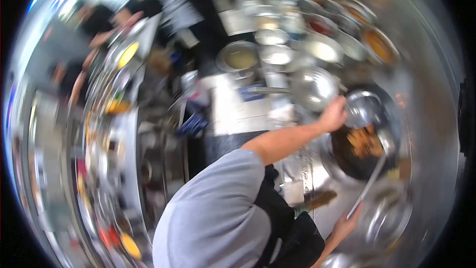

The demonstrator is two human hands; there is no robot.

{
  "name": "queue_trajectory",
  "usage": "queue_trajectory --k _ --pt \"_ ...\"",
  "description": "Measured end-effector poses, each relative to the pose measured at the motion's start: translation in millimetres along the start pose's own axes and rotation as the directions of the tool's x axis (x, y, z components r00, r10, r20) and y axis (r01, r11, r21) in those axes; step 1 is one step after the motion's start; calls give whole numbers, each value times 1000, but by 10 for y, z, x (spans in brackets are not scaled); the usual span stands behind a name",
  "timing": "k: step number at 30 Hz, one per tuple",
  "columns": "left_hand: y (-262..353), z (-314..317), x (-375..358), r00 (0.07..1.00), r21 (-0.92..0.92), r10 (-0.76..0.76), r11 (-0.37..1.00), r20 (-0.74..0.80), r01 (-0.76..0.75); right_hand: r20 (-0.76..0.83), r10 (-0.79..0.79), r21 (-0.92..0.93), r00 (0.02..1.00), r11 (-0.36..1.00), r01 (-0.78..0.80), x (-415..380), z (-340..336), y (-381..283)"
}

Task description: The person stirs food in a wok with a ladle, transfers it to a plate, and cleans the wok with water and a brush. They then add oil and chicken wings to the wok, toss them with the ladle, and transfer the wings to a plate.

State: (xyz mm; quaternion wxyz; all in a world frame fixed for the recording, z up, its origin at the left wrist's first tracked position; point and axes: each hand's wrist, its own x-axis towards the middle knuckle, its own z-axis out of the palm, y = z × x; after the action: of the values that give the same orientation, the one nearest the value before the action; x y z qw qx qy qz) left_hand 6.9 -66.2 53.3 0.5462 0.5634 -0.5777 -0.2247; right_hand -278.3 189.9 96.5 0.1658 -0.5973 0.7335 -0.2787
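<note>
A dark wok [342, 146] at the right holds orange-brown pieces of food [365, 141]. My left hand [334, 114] reaches over the wok's far rim, its fingers closed on the edge of a shiny metal bowl [359, 109], which is tilted above the food. Lower down, my right hand [345, 224] is wrapped round the long handle of a ladle [368, 186]. The ladle's head is blurred and lies inside the wok beside the food. Motion blur hides how the fingers sit on the bowl.
A perforated strainer [317, 88] with a long handle sits beside the wok. Several metal bowls and pots [325, 48] of sauces and ingredients crowd the area beyond. Another metal bowl [386, 221] is near my right hand. Other people [183, 10] stand along a food-laden counter at the upper left.
</note>
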Motion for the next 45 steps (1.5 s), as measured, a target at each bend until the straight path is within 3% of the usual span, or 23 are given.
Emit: queue_trajectory --k 2,5,6,8,9,10,11,13,14,18,24,28,31,32,33,34,35,36,37,38,40,43,45 --pt "-236 -746 -193 979 -12 -191 982 -70 190 29 -49 -29 998 998 50 179 132 73" --pt "-773 -1989 -757 844 -311 -446 882 -299 355 126 5 -108 992 994 9 556 359 546" --pt "-899 -2460 -1003 777 -473 -547 798 -311 373 137 -5 -139 991 990 24 698 409 542" --pt "-1195 -3406 -1635 525 -547 -672 736 -522 398 128 -39 -194 991 979 64 789 526 294" --pt "-1183 -3915 -2005 426 -554 -668 744 -610 373 134 -63 -207 989 974 90 802 588 168" --pt "-1088 -4424 -2398 354 -349 -567 781 -743 518 143 -80 -216 986 970 110 797 642 38" --pt "-918 -4802 -2714 144 -571 -652 733 -744 369 154 -91 -225 984 966 124 783 708 -79" --pt "-670 -5452 -3362 -164 -587 -565 789 -809 181 180 -127 -231 975 958 167 750 866 -352" --pt "-622 -5736 -3711 -259 -536 -512 844 -819 25 198 -144 -234 969 953 190 728 948 -488" --pt "-312 -6530 -4981 -595 -361 -348 927 -725 -102 262 -209 -242 942 931 274 548 1203 -970" --pt "-200 -7113 -6049 -740 -245 -388 921 -550 -302 325 -264 -243 908 905 350 321 1459 -1482" --pt "-454 -7483 -6519 -752 -178 -362 931 -550 -318 340 -271 -233 900 903 360 282 1440 -1585" --pt "-687 -7484 -6569 -673 -259 -380 925 -635 -278 348 -244 -213 905 920 329 231 1156 -1567" --pt "-797 -7410 -6434 -594 -426 -417 894 -688 -135 340 -208 -206 917 935 288 100 959 -1620" --pt "-797 -7214 -5982 -520 -523 -470 851 -713 -52 349 -260 -64 900 952 300 278 848 -1034" --pt "-845 -6957 -5437 -403 -470 -354 850 -844 238 303 -179 -196 936 949 245 301 733 -684" --pt "-1076 -6729 -5142 -172 -455 -421 832 -890 318 254 -96 -321 962 930 178 331 611 -355" --pt "-989 -6260 -4422 -32 -497 -517 802 -855 332 264 54 -378 963 924 52 121 382 -715" --pt "-1001 -5752 -3942 149 -505 -577 791 -803 345 197 162 -565 967 825 -23 25 219 -725" --pt "-1037 -5333 -3546 417 -499 -648 759 -637 418 167 86 -634 982 772 41 -82 47 -540" --pt "-1106 -4523 -2955 786 -372 -539 826 -302 424 133 92 -688 987 725 25 -440 -280 -708" --pt "-917 -3404 -1948 961 -167 -262 947 94 275 44 120 -713 992 700 -53 -695 -729 -946" --pt "-888 -2777 -1406 944 -26 -211 974 254 224 30 84 -670 996 741 -42 -870 -1083 -1208"
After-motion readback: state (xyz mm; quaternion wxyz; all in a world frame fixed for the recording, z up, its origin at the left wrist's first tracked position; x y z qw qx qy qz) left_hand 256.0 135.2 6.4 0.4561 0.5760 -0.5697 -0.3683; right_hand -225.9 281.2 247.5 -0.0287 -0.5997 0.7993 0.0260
